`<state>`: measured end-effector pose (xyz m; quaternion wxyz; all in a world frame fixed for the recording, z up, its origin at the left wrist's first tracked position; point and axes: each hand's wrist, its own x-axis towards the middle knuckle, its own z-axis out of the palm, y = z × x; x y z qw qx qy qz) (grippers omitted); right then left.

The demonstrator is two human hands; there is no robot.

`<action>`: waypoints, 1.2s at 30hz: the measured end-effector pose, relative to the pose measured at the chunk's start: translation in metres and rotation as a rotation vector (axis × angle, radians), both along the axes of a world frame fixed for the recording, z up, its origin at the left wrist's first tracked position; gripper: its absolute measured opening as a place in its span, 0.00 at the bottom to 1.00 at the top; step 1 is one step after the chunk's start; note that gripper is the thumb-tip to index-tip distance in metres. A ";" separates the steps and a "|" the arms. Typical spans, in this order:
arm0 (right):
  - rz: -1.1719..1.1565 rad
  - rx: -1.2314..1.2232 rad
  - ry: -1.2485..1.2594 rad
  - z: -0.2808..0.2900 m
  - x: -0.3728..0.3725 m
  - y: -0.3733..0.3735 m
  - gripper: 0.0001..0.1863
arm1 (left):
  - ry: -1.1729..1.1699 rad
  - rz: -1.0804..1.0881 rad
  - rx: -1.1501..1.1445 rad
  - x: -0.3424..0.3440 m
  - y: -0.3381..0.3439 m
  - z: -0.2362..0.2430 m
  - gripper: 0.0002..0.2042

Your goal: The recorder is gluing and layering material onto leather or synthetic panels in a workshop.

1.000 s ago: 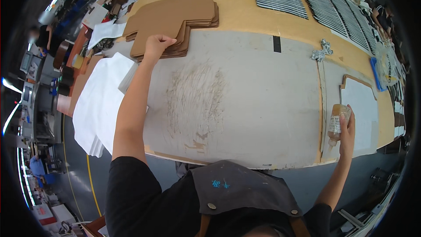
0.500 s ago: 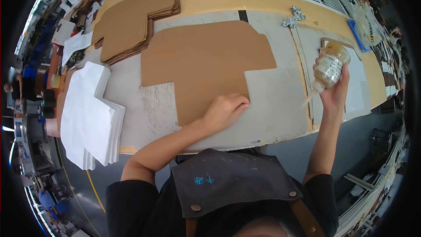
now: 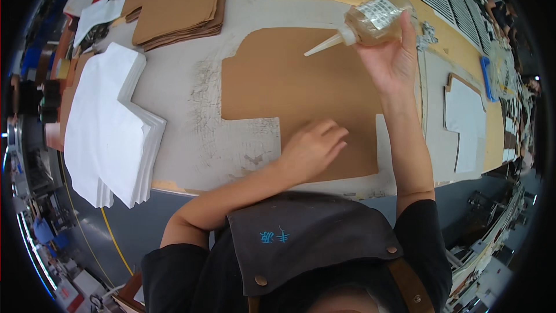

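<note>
Gripping the bottle (image 3: 379,17), the right hand (image 3: 391,61) in the head view has its fingers wrapped around it, with the nozzle (image 3: 323,44) slanting down to the left above the far part of the sheet (image 3: 289,81). That brown sheet lies flat on the grey board (image 3: 174,90), before the person. Over its near part is the left hand (image 3: 313,149), fingers loosely bent; whether they pinch anything, I cannot tell. A brown stack (image 3: 179,0) lies at the far left, a white stack (image 3: 104,127) nearer. Foil (image 3: 427,32) sits beyond the right wrist.
</note>
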<state>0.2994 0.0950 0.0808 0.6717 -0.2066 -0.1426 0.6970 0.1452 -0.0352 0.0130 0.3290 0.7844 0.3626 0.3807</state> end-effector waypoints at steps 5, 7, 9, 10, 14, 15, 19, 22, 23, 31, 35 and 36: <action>0.182 0.006 -0.217 -0.032 -0.053 0.027 0.22 | 0.355 0.302 0.051 -0.078 0.024 0.003 0.16; 0.190 0.005 -0.267 -0.037 -0.074 0.032 0.21 | 0.480 0.426 0.136 -0.092 0.028 0.002 0.20; 0.192 0.005 -0.320 -0.040 -0.088 0.035 0.20 | 0.478 0.444 0.100 -0.098 0.031 0.000 0.21; 0.211 0.043 -0.356 -0.041 -0.094 0.036 0.20 | 0.479 0.449 0.081 -0.100 0.032 -0.001 0.22; 0.192 0.170 -0.565 -0.044 -0.112 0.036 0.18 | 0.497 0.475 0.050 -0.101 0.033 -0.006 0.23; 0.202 0.163 -0.569 -0.043 -0.115 0.036 0.18 | 0.501 0.473 0.056 -0.101 0.034 -0.006 0.23; 0.196 0.332 -0.921 -0.040 -0.120 0.033 0.17 | 0.518 0.462 0.052 -0.102 0.035 -0.006 0.23; 0.202 0.386 -1.034 -0.039 -0.125 0.032 0.18 | 0.498 0.454 0.013 -0.102 0.034 -0.003 0.24; 0.169 0.407 -1.034 -0.039 -0.127 0.032 0.16 | 0.496 0.456 0.008 -0.102 0.034 -0.002 0.24; 0.155 0.445 -1.246 -0.036 -0.129 0.033 0.13 | 0.493 0.451 -0.006 -0.101 0.035 -0.002 0.24; 0.040 0.539 -1.227 -0.036 -0.138 0.033 0.11 | 0.490 0.447 0.000 -0.099 0.035 -0.002 0.24; 0.039 0.539 -1.227 -0.035 -0.140 0.032 0.11 | 0.492 0.450 -0.002 -0.099 0.035 -0.002 0.24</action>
